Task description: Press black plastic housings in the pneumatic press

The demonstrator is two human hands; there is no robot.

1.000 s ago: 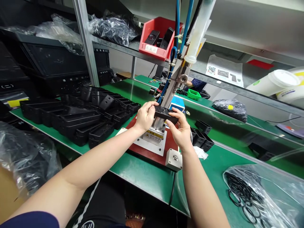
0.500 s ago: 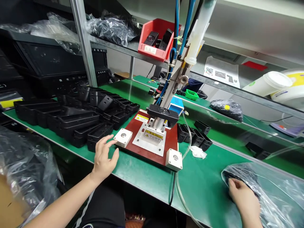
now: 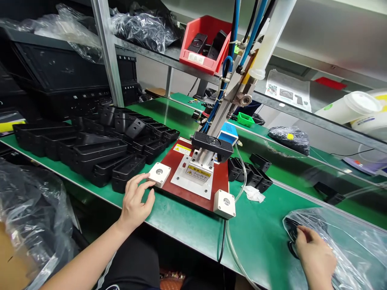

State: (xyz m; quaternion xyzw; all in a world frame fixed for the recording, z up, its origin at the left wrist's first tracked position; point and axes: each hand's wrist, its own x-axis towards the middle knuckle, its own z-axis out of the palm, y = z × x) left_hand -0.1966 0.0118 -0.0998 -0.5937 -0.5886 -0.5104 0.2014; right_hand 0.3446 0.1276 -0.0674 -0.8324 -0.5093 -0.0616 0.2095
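Observation:
My left hand [image 3: 137, 201] holds nothing. Its fingers are spread and curved, with the fingertips at the near left edge of a white button box [image 3: 159, 174]. My right hand [image 3: 316, 253] is pinched at the mouth of a clear plastic bag [image 3: 347, 237] with black pieces inside. What lies between its fingertips is hidden. Beside that hand, a thin black loop [image 3: 292, 249] pokes out of the bag onto the bench. Between my hands stands a press fixture on a red-brown base [image 3: 187, 197], with a black ribbed part [image 3: 213, 144] on top. A second button box [image 3: 224, 203] sits at its right corner.
Many black plastic housings [image 3: 99, 155] crowd the bench on the left; several more [image 3: 249, 174] stand right of the fixture, near a crumpled white tissue [image 3: 254, 194]. A clear hose [image 3: 234, 253] crosses the front edge. A red bin [image 3: 205, 44] sits on the shelf above.
My right hand has shifted slightly right at the bag, and a black loop now shows beside it. My left hand stays by the button box. The view has tilted slightly.

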